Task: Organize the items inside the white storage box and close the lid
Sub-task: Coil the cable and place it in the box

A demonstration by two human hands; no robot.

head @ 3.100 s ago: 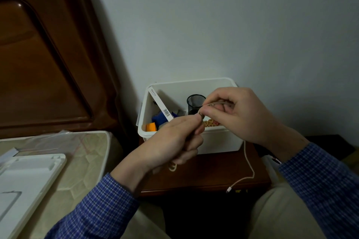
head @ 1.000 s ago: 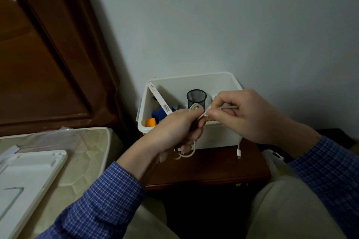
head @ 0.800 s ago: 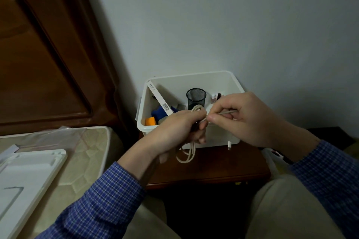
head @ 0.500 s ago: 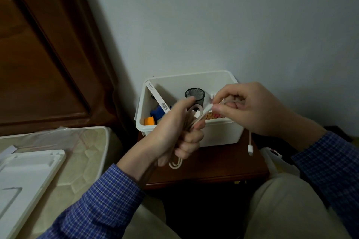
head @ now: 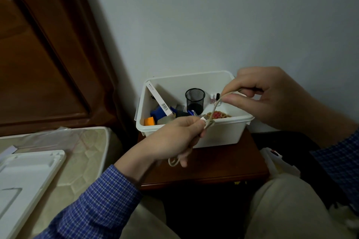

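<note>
The left hand (head: pixel 174 137) is closed into a loose fist in front of the white storage box (head: pixel 219 136), palm turned to the right, and it holds a coiled bundle of white cable (head: pixel 210 120); one small loop of the coil hangs out under the fist, and a white plug end shows at the fingertips. The right hand (head: pixel 272 99) is raised higher, over the right side of the box, with thumb and forefinger pinched on the free end of the same cable, which runs tight and slanted down to the left hand. Both wrists come out of blue checked sleeves (head: pixel 101 205). The box stands open on a dark wooden nightstand (head: pixel 213 165), close against the pale wall (head: pixel 213 25). Inside it I can see a black mesh pen cup (head: pixel 194 101) standing upright, a long flat white package with a barcode (head: pixel 158 99) leaning against the left wall, an orange block (head: pixel 149 121), some blue things, and small round beads near the front right. The hands cover part of the front rim and the right corner. The white lid (head: pixel 25 180) lies apart, on the mattress (head: pixel 81 153) at the left. A brown wooden headboard (head: pixel 48 54) rises behind the mattress.
</note>
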